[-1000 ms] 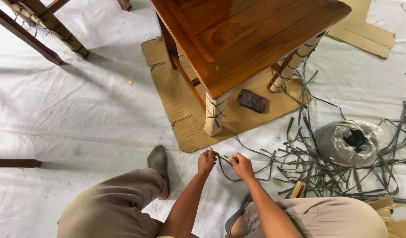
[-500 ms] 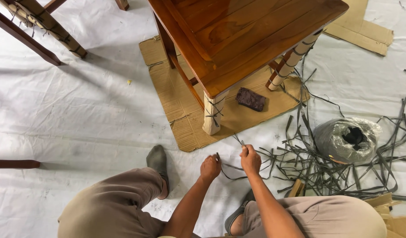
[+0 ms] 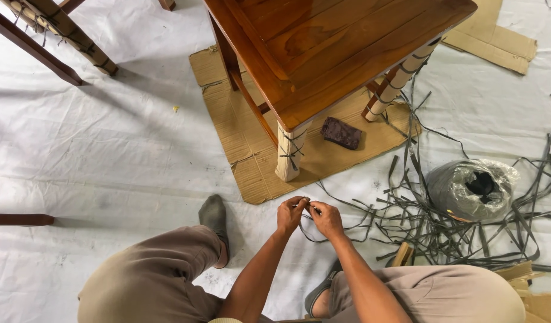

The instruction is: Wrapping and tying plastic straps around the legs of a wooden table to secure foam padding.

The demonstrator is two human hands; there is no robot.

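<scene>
My left hand (image 3: 290, 214) and my right hand (image 3: 327, 219) meet fingertip to fingertip just above the white floor sheet, both pinching one thin grey plastic strap (image 3: 308, 234) that loops down between them. Just beyond them stands a glossy wooden table (image 3: 323, 48). Its near leg (image 3: 289, 153) is wrapped in pale paper and tied with grey strap. A second wrapped leg (image 3: 399, 79) shows at the right.
The table stands on flat cardboard (image 3: 251, 152) with a dark sanding block (image 3: 341, 133) on it. A tangle of loose grey straps (image 3: 443, 230) and a plastic-wrapped strap roll (image 3: 472, 189) lie right. Another wrapped furniture leg (image 3: 66, 33) is at top left. My socked foot (image 3: 215, 216) rests left.
My right hand had lifted the strap end up and away; now both hands have come together, fingertips touching on the strap. The table and roll have not moved.
</scene>
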